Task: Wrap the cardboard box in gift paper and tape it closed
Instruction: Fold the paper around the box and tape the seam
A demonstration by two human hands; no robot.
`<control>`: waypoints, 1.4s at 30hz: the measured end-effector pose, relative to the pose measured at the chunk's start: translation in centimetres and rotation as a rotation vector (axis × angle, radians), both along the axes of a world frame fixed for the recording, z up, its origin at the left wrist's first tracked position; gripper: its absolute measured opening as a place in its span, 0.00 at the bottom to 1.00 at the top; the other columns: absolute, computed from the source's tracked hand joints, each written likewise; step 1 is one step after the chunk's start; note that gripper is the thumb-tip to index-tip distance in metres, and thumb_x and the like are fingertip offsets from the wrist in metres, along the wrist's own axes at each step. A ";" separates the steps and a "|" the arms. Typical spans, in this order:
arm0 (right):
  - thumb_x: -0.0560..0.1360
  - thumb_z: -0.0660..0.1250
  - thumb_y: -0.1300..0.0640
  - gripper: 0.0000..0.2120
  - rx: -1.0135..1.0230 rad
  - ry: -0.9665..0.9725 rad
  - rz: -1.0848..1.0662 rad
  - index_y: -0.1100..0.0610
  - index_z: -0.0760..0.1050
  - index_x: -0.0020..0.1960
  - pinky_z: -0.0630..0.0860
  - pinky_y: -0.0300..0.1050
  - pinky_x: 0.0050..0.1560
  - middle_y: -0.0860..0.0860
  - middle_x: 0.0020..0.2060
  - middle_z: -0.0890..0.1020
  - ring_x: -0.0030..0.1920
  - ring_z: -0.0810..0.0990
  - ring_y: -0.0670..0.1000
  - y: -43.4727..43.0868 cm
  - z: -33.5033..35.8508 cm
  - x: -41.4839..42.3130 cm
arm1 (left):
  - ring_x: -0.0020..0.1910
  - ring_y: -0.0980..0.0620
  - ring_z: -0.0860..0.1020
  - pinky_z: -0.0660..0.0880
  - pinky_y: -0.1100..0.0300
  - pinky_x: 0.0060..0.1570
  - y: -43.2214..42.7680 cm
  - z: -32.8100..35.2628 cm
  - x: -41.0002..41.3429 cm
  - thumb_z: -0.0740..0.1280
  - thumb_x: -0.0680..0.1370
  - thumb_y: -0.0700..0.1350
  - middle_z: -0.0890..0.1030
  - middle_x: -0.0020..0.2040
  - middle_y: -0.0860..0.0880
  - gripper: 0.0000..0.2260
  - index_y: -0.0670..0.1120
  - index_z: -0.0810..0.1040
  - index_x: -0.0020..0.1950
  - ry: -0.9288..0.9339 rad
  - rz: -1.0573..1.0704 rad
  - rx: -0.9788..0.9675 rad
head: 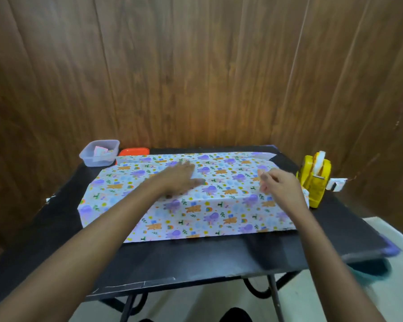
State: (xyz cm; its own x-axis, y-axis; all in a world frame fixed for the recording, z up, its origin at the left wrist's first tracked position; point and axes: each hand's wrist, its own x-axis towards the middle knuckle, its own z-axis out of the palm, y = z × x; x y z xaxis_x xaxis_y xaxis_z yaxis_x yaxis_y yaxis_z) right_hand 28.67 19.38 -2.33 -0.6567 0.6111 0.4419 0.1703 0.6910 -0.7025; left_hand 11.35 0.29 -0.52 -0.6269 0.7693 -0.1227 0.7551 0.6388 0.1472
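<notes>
palm of left hand [183,178] flat on gift paper [219,217], fingers straight; right hand [278,185] loosely curled, hold unclear.

gift paper [196,205] on table [196,259], tape dispenser [314,182] to its right, tub [100,154] and tray [135,151] behind left

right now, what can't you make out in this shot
Head view:
- Cardboard box: hidden under the gift paper and left hand.
- Right hand: blurred, so whether it holds anything is unclear.
- Orange tray: mostly behind the gift paper.
- Plastic tub contents: too small.
</notes>
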 end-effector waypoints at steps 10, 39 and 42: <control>0.78 0.61 0.49 0.20 -0.136 0.023 -0.163 0.63 0.74 0.36 0.70 0.43 0.38 0.53 0.32 0.80 0.37 0.77 0.53 -2.5 -3.6 2.3 | 0.69 0.42 0.66 0.65 0.50 0.66 7.8 0.7 -6.8 0.52 0.79 0.64 0.65 0.72 0.40 0.33 0.38 0.62 0.72 0.017 0.097 -0.059; 0.72 0.71 0.56 0.07 -1.482 0.314 0.103 0.56 0.74 0.45 0.65 0.51 0.65 0.52 0.49 0.77 0.60 0.72 0.54 -2.5 -6.1 -2.1 | 0.54 0.44 0.74 0.68 0.46 0.58 5.8 -1.5 -9.9 0.65 0.73 0.59 0.79 0.50 0.46 0.18 0.44 0.80 0.41 0.007 0.459 0.489; 0.72 0.71 0.56 0.14 -1.423 0.335 0.163 0.57 0.75 0.56 0.61 0.48 0.68 0.49 0.55 0.79 0.64 0.71 0.49 -3.1 -6.0 -3.2 | 0.57 0.44 0.73 0.68 0.47 0.60 4.7 -1.4 -10.0 0.66 0.74 0.58 0.76 0.59 0.44 0.16 0.45 0.80 0.49 -0.043 0.448 0.528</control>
